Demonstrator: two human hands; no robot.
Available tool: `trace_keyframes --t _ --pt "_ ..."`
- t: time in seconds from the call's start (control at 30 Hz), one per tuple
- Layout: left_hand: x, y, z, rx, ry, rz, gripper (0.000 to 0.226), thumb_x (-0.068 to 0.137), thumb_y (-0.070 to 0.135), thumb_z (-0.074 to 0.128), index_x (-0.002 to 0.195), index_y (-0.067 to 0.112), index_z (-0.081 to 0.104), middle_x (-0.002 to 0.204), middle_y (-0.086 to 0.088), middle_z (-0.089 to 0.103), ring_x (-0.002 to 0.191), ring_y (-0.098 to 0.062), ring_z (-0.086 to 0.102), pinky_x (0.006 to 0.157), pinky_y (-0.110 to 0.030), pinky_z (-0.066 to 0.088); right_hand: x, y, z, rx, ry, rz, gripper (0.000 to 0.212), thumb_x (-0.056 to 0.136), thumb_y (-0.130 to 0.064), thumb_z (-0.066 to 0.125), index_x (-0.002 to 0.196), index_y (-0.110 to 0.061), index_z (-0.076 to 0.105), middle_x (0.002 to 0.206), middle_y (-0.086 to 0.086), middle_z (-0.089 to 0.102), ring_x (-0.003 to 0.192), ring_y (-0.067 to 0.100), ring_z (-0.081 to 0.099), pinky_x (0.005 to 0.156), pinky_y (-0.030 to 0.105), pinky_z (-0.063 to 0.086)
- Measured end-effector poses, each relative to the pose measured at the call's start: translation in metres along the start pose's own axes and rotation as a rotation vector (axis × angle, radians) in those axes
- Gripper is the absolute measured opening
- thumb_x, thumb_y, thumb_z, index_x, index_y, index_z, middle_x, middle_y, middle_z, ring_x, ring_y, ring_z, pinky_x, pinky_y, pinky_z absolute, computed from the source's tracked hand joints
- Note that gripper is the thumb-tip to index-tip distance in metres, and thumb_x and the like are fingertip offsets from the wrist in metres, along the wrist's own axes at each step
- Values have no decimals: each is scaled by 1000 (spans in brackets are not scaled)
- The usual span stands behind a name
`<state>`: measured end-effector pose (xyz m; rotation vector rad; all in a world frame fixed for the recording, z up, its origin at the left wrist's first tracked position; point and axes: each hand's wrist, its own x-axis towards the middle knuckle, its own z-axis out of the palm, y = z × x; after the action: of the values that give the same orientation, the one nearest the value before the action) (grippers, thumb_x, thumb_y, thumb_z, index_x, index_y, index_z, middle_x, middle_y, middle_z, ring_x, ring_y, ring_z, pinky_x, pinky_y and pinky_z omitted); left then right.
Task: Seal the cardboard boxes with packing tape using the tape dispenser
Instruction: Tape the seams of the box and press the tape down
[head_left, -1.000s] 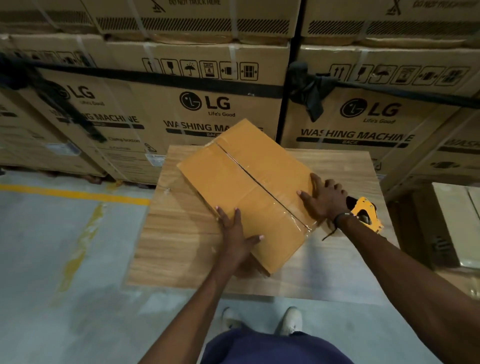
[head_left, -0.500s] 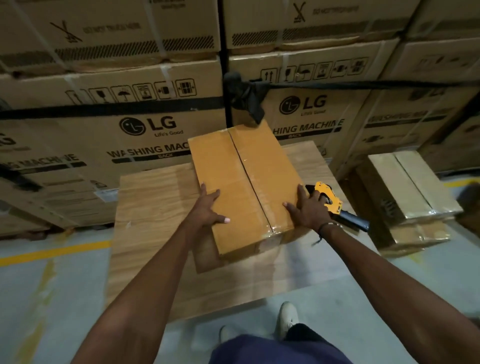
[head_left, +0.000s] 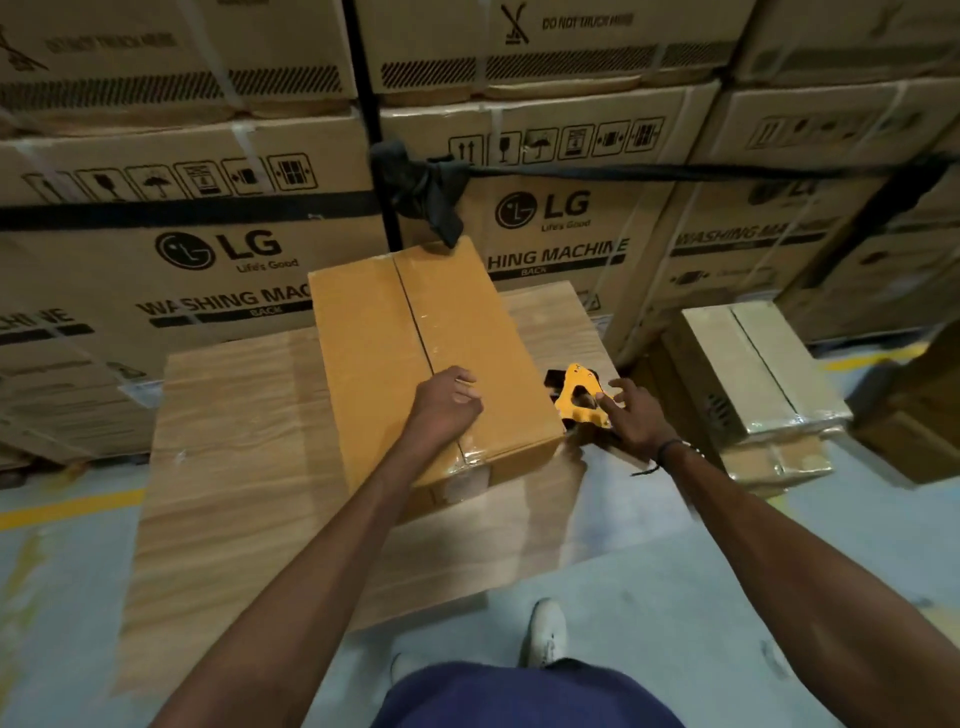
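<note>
Beside the box, right hand fingers spread onto tape dispenser for pickup; left hand, loosely curled and empty, steadies the box.

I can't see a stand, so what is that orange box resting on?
The orange box sits on a wood-grain table. The left hand rests on its top. The box covers the table surface beneath it, so anything lying there stays unseen.
</note>
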<state>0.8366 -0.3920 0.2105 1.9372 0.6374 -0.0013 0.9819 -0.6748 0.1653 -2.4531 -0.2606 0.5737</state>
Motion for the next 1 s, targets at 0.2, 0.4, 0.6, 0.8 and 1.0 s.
trace_keyframes --t 0.2,0.4,0.6,0.8,1.0 --pt "2 6 61 -77 70 -69 25 90 20 75 114 15 69 92 4 67 88 -15 65 74 -25 50 32 66 -11 -194 -142 40 66 96 -41 69 147 -7 47 139 25 53 126 42 52 102 43 44" --pt "10 -2 82 -39 153 -84 20 93 32 74 105 17 70 89 5 63 78 -8 56 66 -18 43 74 99 19 -316 -301 26 67 85 -64 68 128 -15 54 122 16 67 113 38 63 92 45 53" --pt "12 -3 88 -3 177 -80 16 92 17 73 106 12 68 82 4 58 69 -7 51 65 -18 41 79 92 19 -319 -399 -12 56 92 -63 64 117 -13 59 118 14 69 107 34 63 86 41 50" --pt "12 -2 92 6 203 -93 15 92 14 73 106 11 67 81 4 57 69 -7 50 60 -10 39 80 85 7 -370 -320 -118 72 78 -86 39 100 -19 53 101 12 70 91 35 65 73 38 47" --pt "14 -3 90 -4 187 -112 12 93 16 71 105 13 68 78 6 56 68 -6 51 63 -20 40 98 54 -25 -156 -237 -106 51 93 -66 60 86 -18 74 84 11 72 82 33 67 66 33 47"
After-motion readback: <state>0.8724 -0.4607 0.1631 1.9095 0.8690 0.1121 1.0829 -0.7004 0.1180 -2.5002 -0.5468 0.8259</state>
